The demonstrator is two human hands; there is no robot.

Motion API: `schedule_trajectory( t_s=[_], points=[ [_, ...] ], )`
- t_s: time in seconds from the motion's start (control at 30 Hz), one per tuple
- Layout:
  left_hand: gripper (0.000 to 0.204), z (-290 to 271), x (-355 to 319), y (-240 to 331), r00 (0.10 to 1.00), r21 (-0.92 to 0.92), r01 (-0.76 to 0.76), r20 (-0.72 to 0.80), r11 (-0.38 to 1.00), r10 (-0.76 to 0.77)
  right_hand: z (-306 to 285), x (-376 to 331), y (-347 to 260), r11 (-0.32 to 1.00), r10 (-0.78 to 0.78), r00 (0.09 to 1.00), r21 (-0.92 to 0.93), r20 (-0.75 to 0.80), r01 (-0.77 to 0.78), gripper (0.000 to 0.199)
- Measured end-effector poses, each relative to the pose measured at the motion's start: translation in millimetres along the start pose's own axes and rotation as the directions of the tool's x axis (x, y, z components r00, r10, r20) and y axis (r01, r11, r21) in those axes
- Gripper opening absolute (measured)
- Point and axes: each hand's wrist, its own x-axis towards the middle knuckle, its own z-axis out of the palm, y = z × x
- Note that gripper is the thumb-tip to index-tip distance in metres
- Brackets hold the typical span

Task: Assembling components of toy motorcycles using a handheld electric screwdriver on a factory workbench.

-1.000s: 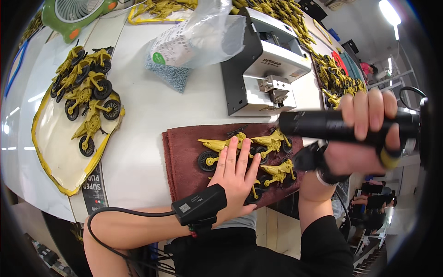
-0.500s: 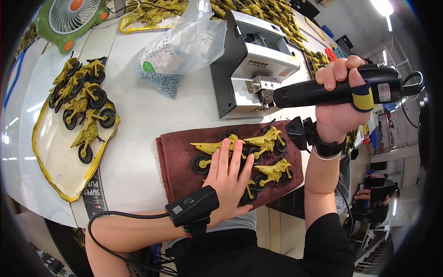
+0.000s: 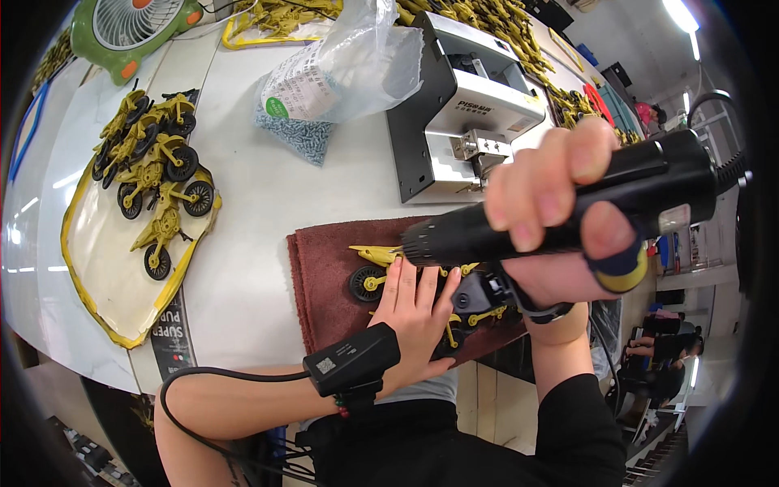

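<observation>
My right hand (image 3: 560, 191) is wrapped round a black electric screwdriver (image 3: 649, 187), held sideways with its tip pointing left. That tip is at the yellow body of a toy motorcycle (image 3: 375, 255), just above my left fingertips; whether it touches cannot be made out. My left hand (image 3: 418, 321) lies palm down with fingers stretched over this motorcycle, holding it against a folded brown towel (image 3: 320, 312). More yellow toy motorcycles with black wheels lie on the towel to the right, mostly hidden under the screwdriver, my right wrist and its strapped-on camera.
Behind the towel stands a metal screw feeder (image 3: 487, 101). Left of it is a clear bag of small bluish screws (image 3: 300, 138). Several toy motorcycles (image 3: 166, 223) are piled by a yellow-edged tray (image 3: 105, 276). A green fan (image 3: 126, 32) stands far left; more yellow parts (image 3: 503, 32) lie behind.
My right hand has brought the screwdriver from beside the screw feeder down and left, over the towel to the motorcycle. My left hand stays on that motorcycle. The view has shifted slightly.
</observation>
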Motion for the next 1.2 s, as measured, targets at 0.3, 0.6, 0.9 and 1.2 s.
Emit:
schedule_trajectory(
  t_s=[0.3, 0.6, 0.9, 1.2],
  points=[
    [0.074, 12.4, -2.6, -2.2, 0.994, 0.017, -0.051, -0.096, 0.999, 0.052, 0.7, 5.5, 33.2, 0.992, 0.013, 1.0, -0.121, -0.021, -0.016, 0.027],
    [0.085, 8.1, -2.7, -0.5, 1.0, 0.04, -0.026, 0.003, 0.999, 0.026, -0.5, 8.0, 29.8, 0.998, 0.033, 0.999, -0.054, 0.037, -0.031, 0.022],
    [0.078, 11.2, -3.6, -2.8, 0.998, 0.024, -0.053, -0.025, 0.998, 0.053, 4.2, 3.1, 44.3, 0.997, 0.026, 1.0, -0.066, -0.012, -0.026, 0.028],
    [0.084, 2.2, -2.6, -0.2, 1.0, 0.08, -0.018, 0.002, 0.997, 0.018, -2.0, 8.1, 25.7, 0.997, -0.056, 0.998, 0.062, 0.028, 0.054, 0.026]
  ],
)
